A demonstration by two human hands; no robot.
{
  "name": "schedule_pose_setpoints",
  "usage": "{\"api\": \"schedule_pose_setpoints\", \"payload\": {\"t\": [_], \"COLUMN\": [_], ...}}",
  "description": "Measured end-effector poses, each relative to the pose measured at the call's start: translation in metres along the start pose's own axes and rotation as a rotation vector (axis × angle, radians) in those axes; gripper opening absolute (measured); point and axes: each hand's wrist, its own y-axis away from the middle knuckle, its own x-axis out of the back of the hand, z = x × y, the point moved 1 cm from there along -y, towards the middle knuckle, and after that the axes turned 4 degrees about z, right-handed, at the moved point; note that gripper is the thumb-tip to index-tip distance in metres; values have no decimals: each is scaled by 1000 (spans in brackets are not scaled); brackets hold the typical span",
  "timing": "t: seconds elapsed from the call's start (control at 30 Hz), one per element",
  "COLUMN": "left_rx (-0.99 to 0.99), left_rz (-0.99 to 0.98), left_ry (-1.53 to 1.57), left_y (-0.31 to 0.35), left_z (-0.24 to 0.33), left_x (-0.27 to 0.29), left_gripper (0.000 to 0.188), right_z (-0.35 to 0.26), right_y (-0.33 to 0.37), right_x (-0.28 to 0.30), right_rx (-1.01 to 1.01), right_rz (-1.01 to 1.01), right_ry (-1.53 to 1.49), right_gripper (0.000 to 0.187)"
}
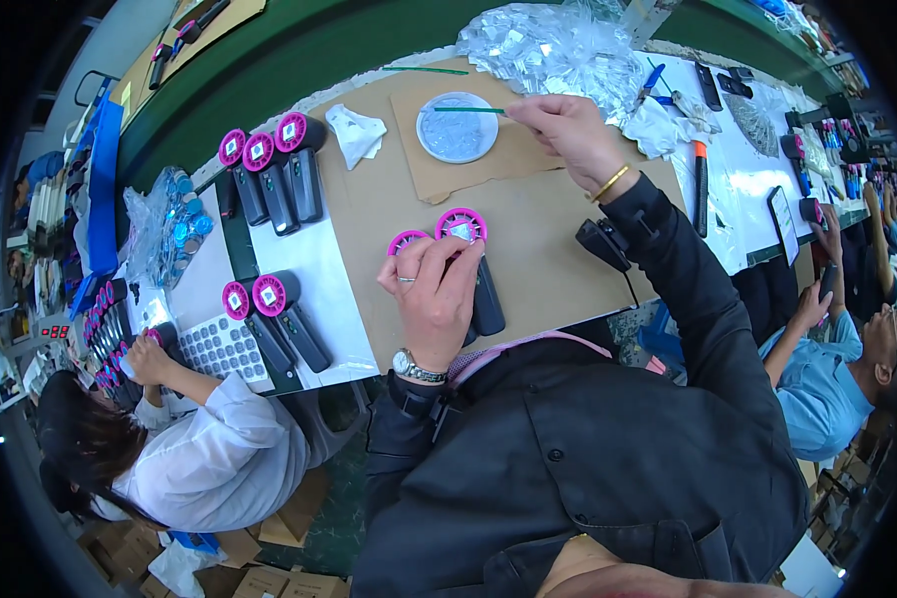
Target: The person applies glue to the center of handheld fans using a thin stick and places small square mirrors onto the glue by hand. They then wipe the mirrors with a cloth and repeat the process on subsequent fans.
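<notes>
Pinching green stick (468,110) over white dish (455,159) at upper centre, right fingers (528,113) closing on it; left fingers (437,263) touching two magenta-rimmed devices (484,291) mid-frame, grip unclear; pair seemingly awaiting finishing.

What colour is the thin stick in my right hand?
The thin stick is green, seen best in the head view.

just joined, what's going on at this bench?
The person's right hand pinches a thin green stick, which reaches over a white round dish; whether it touches the contents is unclear. The left hand has its fingers at the pink heads of two black-handled devices on the cardboard. To the left lie a group of three similar devices and a pair.
</notes>
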Motion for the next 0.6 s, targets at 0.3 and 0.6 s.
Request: {"api": "schedule_pose_setpoints", "payload": {"t": [0.3,0.6], "left_rx": [-80,-118], "left_rz": [30,43], "left_ry": [-77,-116], "left_y": [6,13], "left_z": [-4,-7], "left_x": [3,0], "left_gripper": [30,35], "right_z": [15,-14], "right_y": [17,36], "right_x": [30,46], "right_rx": [-96,-112], "right_rz": [100,-23], "right_ry": [-62,-314], "right_gripper": [21,21]}}
